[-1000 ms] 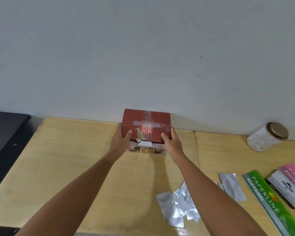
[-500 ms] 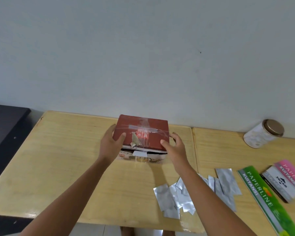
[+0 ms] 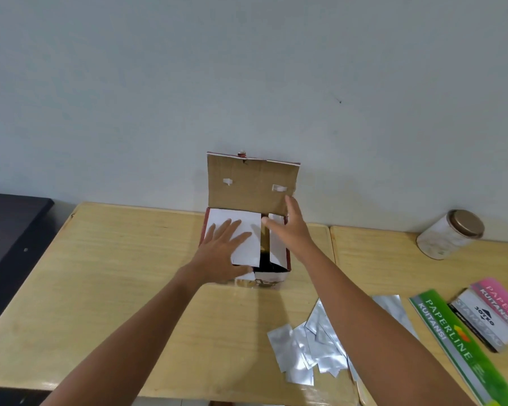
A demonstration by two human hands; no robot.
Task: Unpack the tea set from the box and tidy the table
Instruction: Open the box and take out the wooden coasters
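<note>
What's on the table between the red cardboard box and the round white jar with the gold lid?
Nothing: the head view shows bare wooden table between red cardboard box and white jar.

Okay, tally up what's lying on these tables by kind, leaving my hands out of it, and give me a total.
Cardboard box, lid open: 1
Jar on its side: 1
Receipt books and pads (green, grey, pink): 3
Heap of silver foil sachets: 1 heap; they overlap and an arm hides some, so I cannot count them singly.
Total: 6, taking the heap as one.

Red box (image 3: pixel 288 260), brown lid (image 3: pixel 251 186), white flaps (image 3: pixel 241 227), silver sachets (image 3: pixel 308 350).
</note>
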